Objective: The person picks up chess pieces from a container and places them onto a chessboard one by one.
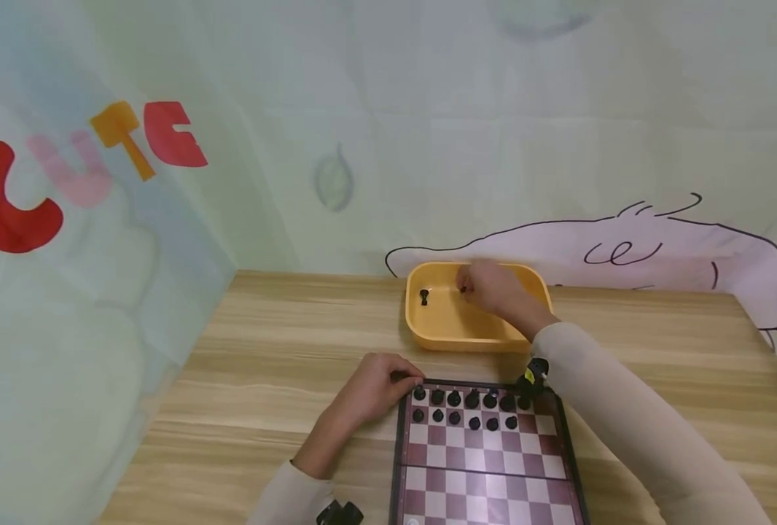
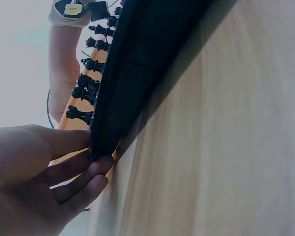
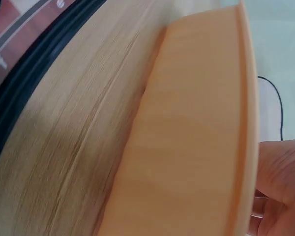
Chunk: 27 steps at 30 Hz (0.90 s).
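Note:
My left hand (image 1: pixel 377 385) grips the far left corner of a chessboard (image 1: pixel 493 461). The left wrist view shows that hand (image 2: pixel 34 167) with its thumb and fingers about the board's dark edge (image 2: pixel 123 83). Two rows of black chess pieces (image 1: pixel 471 399) stand on the board's far end, a black rook (image 2: pixel 78 114) nearest the held corner. Inside the yellow tray (image 1: pixel 447 343) is my right hand (image 1: pixel 493 286), fingers curled, with a small black chess piece (image 1: pixel 463 289) partly showing at the fingertips. Another black piece (image 1: pixel 424 297) is at the tray's left. In the right wrist view, the tray wall hides the fingertips.
The tray stands on the wooden table (image 1: pixel 283 350), beyond the board and close to the printed backdrop (image 1: pixel 428 160). My right sleeve (image 1: pixel 625 408) passes over the board's right edge. A pale piece (image 1: pixel 412 521) shows at the board's near left.

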Available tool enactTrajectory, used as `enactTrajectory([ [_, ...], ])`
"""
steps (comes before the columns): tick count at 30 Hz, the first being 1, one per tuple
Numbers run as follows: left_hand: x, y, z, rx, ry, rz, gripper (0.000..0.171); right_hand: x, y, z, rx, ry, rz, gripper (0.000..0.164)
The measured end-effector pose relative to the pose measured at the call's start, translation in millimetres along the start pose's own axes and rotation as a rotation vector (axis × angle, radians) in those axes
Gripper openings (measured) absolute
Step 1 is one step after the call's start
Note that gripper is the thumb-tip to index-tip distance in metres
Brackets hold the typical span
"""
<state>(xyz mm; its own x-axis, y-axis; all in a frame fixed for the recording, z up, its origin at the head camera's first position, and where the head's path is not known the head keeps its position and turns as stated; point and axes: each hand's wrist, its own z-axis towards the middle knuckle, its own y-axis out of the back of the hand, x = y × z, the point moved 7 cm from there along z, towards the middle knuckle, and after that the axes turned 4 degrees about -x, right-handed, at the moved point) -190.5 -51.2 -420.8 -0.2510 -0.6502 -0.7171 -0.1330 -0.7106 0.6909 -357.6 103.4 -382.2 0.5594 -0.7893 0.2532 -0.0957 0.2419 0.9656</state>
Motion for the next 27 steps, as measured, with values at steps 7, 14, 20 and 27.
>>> enactTrajectory([
  [7, -1.6, -0.6, 0.6, 0.006, -0.009, -0.006, 0.011, -3.2, -8.4, 2.1, -0.001, 0.034, -0.052, 0.015],
  [14, 0.7, -1.2, 0.8, 0.009, 0.007, -0.008, 0.011, -3.7, -10.1, 2.3, 0.008, 0.034, -0.051, 0.012],
  [20, -0.6, -2.3, 0.9, 0.007, -0.008, -0.014, 0.011, -4.3, -10.6, 0.9, 0.0, 0.041, -0.045, 0.011],
  [27, 0.6, -1.1, 0.0, 0.001, -0.003, 0.007, 0.011, -4.2, -7.8, -1.1, -0.016, 0.046, -0.04, 0.013],
])
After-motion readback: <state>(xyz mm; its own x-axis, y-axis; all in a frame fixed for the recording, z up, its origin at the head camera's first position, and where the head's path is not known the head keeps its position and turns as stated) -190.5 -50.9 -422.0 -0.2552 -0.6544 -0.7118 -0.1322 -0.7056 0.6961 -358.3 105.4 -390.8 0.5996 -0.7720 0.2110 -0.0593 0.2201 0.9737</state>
